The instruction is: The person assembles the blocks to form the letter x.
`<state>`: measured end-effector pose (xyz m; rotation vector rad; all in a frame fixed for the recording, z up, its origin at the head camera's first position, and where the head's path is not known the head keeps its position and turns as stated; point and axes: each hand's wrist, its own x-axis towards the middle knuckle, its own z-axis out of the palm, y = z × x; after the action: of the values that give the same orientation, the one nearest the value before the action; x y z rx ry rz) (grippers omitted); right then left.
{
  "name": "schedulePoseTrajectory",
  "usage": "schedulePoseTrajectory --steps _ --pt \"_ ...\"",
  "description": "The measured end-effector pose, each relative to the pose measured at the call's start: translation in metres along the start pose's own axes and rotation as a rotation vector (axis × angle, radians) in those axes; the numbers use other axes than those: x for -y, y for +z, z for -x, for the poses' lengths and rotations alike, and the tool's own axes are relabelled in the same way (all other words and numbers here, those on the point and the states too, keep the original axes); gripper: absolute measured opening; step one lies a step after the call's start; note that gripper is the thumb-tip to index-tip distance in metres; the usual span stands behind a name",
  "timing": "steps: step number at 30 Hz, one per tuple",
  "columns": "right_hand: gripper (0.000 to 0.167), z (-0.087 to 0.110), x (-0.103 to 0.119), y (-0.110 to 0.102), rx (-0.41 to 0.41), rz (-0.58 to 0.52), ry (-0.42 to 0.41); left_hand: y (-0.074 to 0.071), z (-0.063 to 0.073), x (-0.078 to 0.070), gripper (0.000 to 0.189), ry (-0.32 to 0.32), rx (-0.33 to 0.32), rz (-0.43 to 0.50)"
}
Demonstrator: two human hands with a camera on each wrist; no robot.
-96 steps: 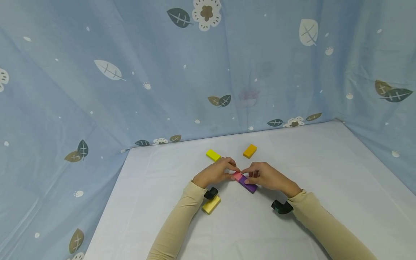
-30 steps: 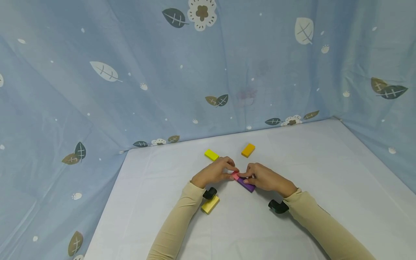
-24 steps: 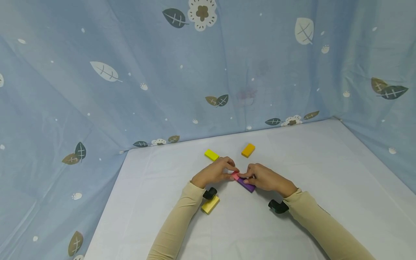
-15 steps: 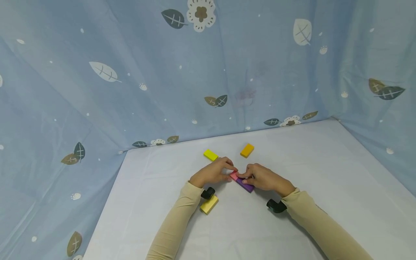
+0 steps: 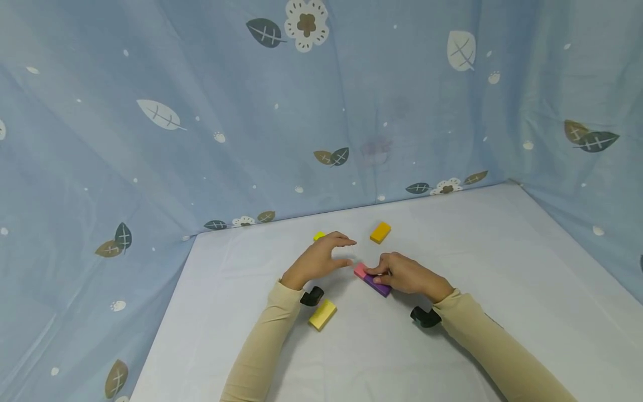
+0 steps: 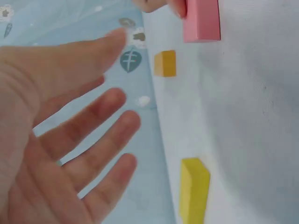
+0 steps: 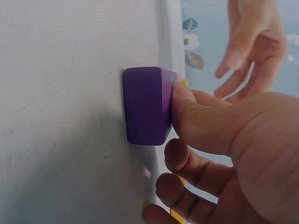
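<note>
A pink block point(image 5: 359, 270) and a purple block point(image 5: 381, 287) lie end to end in one line on the white table. My right hand point(image 5: 409, 274) holds the purple block, with thumb point(image 7: 184, 100) on its upper face and index fingertip by the joint with the pink one. Its other fingers hang loosely beside the block in the right wrist view. My left hand point(image 5: 317, 259) is just left of the pink block, apart from it, thumb and fingers spread with nothing between them.
A bright yellow block point(image 5: 318, 236), partly hidden, lies behind the left hand. An orange block point(image 5: 380, 233) is farther back. The pale yellow block point(image 5: 323, 315) sits near the left wrist. A blue patterned curtain point(image 5: 281, 162) hangs along the table's back edge.
The left hand has let go of the pink block, drawn back to the left and spread its fingers, covering more of the bright yellow block. The right hand stays on the purple block.
</note>
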<state>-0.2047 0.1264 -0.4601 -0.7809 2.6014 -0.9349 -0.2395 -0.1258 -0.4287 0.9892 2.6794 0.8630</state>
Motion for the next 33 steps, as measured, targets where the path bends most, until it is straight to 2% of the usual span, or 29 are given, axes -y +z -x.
schedulePoseTrajectory --steps 6,12,18,25,33 --pt "0.031 0.000 0.001 -0.001 -0.002 -0.016 0.038 -0.009 0.011 -0.005 0.043 0.002 -0.165 0.031" --pt "0.031 0.001 0.001 -0.003 -0.013 -0.026 0.041 -0.017 0.026 -0.013 0.044 -0.028 -0.266 0.036" --pt "0.032 0.003 0.000 -0.002 -0.004 -0.022 0.037 -0.018 0.045 -0.018 0.041 -0.079 -0.334 0.022" --pt "0.032 0.003 0.001 -0.003 -0.007 -0.010 0.023 -0.015 0.064 -0.013 0.042 -0.130 -0.421 0.041" --pt "0.032 0.004 0.002 -0.001 0.005 -0.016 0.049 -0.004 0.087 -0.009 0.045 -0.177 -0.433 0.054"
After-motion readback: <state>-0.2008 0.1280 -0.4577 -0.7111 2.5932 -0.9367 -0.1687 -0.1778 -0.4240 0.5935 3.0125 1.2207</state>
